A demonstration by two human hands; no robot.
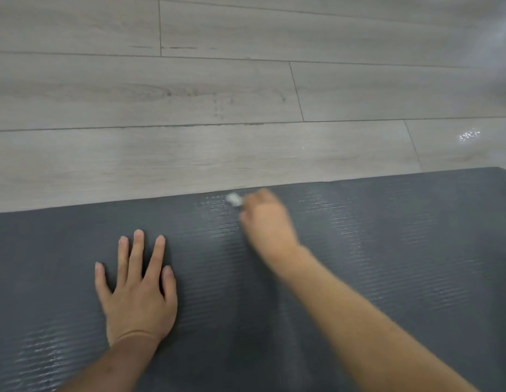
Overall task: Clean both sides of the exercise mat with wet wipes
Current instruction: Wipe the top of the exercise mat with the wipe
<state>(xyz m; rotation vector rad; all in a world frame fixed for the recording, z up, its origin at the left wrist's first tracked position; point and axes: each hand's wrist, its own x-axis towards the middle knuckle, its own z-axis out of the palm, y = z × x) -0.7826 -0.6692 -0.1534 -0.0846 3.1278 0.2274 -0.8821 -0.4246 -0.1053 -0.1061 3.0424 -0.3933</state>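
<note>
Nearest you lay the dark grey ribbed foam exercise mat (387,264), spread flat over the pale grey wood-plank floor (189,89) and filling the lower half of the view; its far edge ran across the middle of the picture and its rounded far corner showed at the right. Glossy damp-looking streaks marked its surface near the far edge and at the lower left.

Your left hand (137,290) was released, palm down, with straight, spread fingers resting flat on the mat at the left of centre, well back from the far edge.

Your right hand (267,219) reached farther forward, close to the mat's far edge, and was blurred. Its fingers were curled down around a small white crumpled wet wipe (234,199), of which only a bit stuck out on the hand's left side, lying against the mat just inside the edge. The two hands were well apart, the right one ahead of and to the right of the left.
</note>
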